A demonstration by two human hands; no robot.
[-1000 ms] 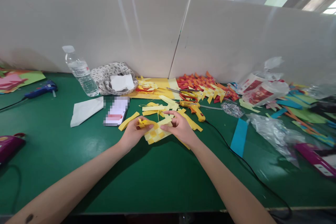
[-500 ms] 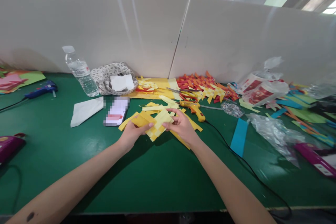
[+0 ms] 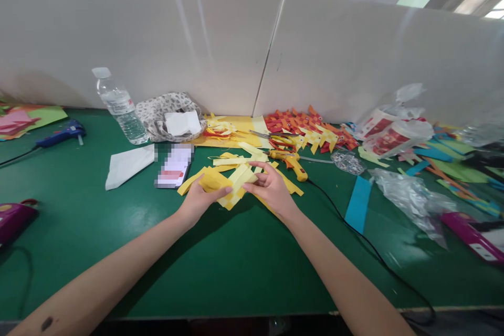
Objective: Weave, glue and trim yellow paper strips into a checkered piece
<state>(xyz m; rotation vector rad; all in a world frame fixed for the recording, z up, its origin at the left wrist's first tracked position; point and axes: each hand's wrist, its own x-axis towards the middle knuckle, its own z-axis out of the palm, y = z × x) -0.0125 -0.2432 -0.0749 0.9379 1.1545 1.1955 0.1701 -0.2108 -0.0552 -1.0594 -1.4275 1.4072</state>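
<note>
Both forearms angle inward, the left hand (image 3: 199, 200) and right hand (image 3: 271, 189) pinching the yellow woven paper (image 3: 231, 197) between thumbs and fingers.

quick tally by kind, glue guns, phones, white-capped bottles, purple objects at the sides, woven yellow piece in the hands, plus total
Blue glue gun and yellow glue gun: 2
Phone: 1
White-capped bottle: 1
Left purple object and right purple object: 2
Woven yellow piece: 1
Total: 7
</note>
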